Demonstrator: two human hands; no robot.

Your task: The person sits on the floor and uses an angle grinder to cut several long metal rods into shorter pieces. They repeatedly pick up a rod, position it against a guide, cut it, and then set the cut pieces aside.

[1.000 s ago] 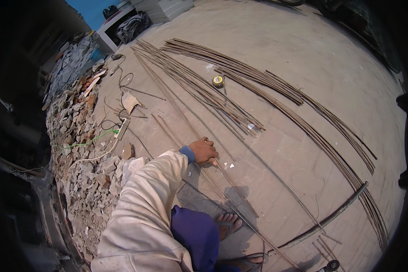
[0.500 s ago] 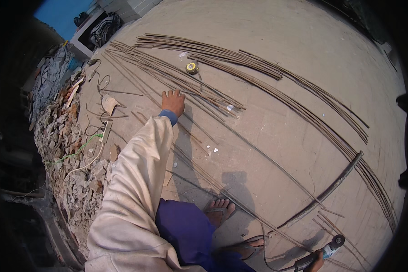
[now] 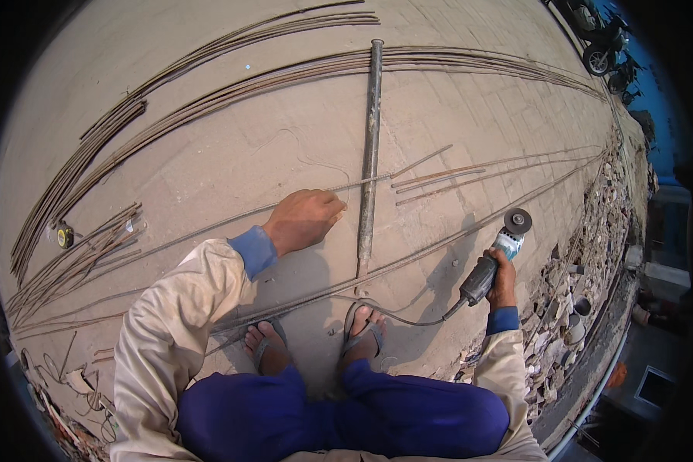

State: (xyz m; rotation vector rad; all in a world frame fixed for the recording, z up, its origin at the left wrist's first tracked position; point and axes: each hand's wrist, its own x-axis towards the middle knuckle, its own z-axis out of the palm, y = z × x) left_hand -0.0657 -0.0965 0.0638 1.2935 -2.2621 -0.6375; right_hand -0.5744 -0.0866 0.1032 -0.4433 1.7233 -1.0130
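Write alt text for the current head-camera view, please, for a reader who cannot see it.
A person's right hand holds an angle grinder; the left hand overlaps a long metal rod, contact unclear. A pipe lies ahead of the sandalled feet, with more rods beyond and rubble at right.

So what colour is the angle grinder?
Black and teal on the angle grinder, clearest in the head view.
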